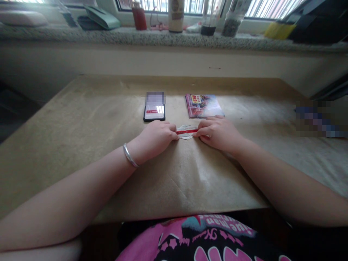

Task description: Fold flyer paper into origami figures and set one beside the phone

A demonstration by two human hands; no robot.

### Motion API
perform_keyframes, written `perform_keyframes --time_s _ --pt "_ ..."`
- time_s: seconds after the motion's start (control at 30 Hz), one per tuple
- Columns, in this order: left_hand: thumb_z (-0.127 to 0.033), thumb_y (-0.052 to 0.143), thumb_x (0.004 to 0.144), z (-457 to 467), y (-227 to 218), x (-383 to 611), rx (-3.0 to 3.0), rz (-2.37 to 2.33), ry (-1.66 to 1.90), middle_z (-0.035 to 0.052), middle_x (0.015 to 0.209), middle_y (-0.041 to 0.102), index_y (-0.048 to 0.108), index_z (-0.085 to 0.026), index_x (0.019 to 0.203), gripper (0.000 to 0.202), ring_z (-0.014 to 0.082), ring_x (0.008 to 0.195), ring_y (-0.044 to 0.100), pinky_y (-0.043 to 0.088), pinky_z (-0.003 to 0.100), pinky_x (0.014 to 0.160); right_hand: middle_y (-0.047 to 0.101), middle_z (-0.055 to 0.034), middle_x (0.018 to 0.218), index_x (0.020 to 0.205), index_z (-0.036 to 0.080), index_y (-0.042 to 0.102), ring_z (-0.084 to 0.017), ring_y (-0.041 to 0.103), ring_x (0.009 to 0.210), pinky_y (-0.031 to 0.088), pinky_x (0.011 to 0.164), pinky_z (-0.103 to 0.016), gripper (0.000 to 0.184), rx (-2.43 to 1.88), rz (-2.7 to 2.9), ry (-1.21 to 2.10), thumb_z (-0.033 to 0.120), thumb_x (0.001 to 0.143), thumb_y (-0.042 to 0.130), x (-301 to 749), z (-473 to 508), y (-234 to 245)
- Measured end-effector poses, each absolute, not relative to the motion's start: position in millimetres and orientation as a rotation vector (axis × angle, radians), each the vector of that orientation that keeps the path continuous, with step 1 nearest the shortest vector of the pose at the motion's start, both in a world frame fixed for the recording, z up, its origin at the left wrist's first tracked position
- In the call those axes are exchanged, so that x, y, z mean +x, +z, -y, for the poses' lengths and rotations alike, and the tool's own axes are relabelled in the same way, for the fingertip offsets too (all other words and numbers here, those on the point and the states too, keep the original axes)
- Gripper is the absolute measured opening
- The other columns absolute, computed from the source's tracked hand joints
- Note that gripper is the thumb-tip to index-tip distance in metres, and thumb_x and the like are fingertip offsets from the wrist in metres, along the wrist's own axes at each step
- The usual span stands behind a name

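Note:
My left hand (156,137) and my right hand (217,132) rest on the brown paper-covered table (81,145), fingers curled. Between them they pinch a small folded white paper with a red stripe (186,132), one hand on each end. The paper lies flat against the table. A silver bangle (129,156) circles my left wrist. Just beyond my left hand lies a black phone (154,108) with its screen lit. Beyond my right hand lies a stack of colourful printed paper (203,106).
A granite window ledge (174,38) runs along the back, holding a red cup (139,16), jars, a teal pouch (102,18) and a yellow object (278,30). A blurred patch (320,119) sits at the table's right edge.

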State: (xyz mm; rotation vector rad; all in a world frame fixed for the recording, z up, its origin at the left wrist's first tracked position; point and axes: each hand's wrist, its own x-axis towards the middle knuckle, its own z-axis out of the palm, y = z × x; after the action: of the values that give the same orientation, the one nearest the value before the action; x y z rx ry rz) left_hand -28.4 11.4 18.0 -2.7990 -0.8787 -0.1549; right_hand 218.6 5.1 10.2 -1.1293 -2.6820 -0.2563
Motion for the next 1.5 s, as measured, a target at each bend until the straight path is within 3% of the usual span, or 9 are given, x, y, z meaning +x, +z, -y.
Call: perform_keyframes --time_s 0.27,0.57,0.7,0.83,1.0,1.17,1.33,1.5 --pt "-0.013 0.052 0.088 -9 21 -30 -2.827 0.906 -0.134 0.0022 0.086 0.066 0.074 -0.025 0.093 0.025 0.0171 0.080 0.061 0.045 0.028 0.068 0.071 -0.0016 0.083 0.086 0.028 0.077 -0.020 0.060 0.080 0.036 0.072 -0.033 0.021 -1.114 2.683 -0.203 0.022 0.084 0.056 225 -6 13" --pt "-0.018 0.048 0.088 -7 18 -27 -2.778 0.876 -0.210 0.0046 0.088 0.066 0.070 -0.018 0.091 0.023 0.0186 0.079 0.060 0.046 0.030 0.067 0.068 -0.0071 0.096 0.078 0.019 0.068 -0.021 0.060 0.089 0.046 0.082 -0.035 0.018 -1.037 2.445 0.045 0.010 0.078 0.051 221 -7 5" --pt "-0.019 0.048 0.088 -7 16 -27 -2.763 0.870 -0.270 0.0037 0.087 0.066 0.069 -0.019 0.091 0.021 0.0175 0.077 0.059 0.045 0.028 0.066 0.067 -0.0116 0.107 0.098 0.015 0.067 -0.024 0.060 0.100 0.047 0.089 -0.037 0.024 -1.106 2.332 0.129 0.012 0.079 0.053 220 -10 0" --pt "-0.018 0.048 0.089 -7 14 -27 -2.746 0.786 -0.340 0.0020 0.090 0.065 0.066 -0.025 0.110 0.028 0.0156 0.076 0.057 0.041 0.027 0.064 0.068 -0.0127 0.108 0.111 0.014 0.067 -0.025 0.061 0.099 0.046 0.090 -0.039 0.032 -1.179 2.412 0.125 0.017 0.083 0.053 218 -11 -3" --pt "-0.024 0.047 0.093 -5 15 -25 -2.699 0.746 -0.259 0.0041 0.089 0.065 0.066 -0.025 0.112 0.026 0.0165 0.079 0.057 0.040 0.029 0.067 0.068 -0.0110 0.094 0.103 0.014 0.071 -0.021 0.061 0.085 0.047 0.080 -0.034 0.027 -1.218 2.429 0.142 0.021 0.083 0.054 214 -8 0" --pt "-0.024 0.046 0.094 -7 11 -24 -2.744 0.816 -0.309 0.0060 0.100 0.065 0.064 -0.023 0.113 0.027 0.0176 0.087 0.057 0.042 0.030 0.075 0.067 -0.0081 0.084 0.078 0.018 0.069 -0.023 0.057 0.087 0.043 0.084 -0.036 0.015 -1.159 2.479 0.120 0.020 0.081 0.055 212 -5 6" --pt "-0.029 0.043 0.095 -7 11 -23 -2.786 0.879 -0.300 0.0085 0.102 0.064 0.063 -0.020 0.116 0.030 0.0191 0.089 0.057 0.045 0.031 0.078 0.066 -0.0099 0.101 0.079 0.018 0.063 -0.024 0.058 0.098 0.044 0.089 -0.038 0.007 -1.059 2.455 0.213 0.016 0.078 0.057 212 -6 1" --pt "-0.030 0.044 0.095 -8 10 -24 -2.829 0.864 -0.319 0.0094 0.110 0.063 0.061 -0.020 0.120 0.033 0.0205 0.095 0.055 0.046 0.034 0.085 0.065 -0.0107 0.115 0.102 0.017 0.061 -0.024 0.057 0.109 0.044 0.095 -0.040 0.031 -1.002 2.401 0.260 0.006 0.074 0.053 214 -12 -8"
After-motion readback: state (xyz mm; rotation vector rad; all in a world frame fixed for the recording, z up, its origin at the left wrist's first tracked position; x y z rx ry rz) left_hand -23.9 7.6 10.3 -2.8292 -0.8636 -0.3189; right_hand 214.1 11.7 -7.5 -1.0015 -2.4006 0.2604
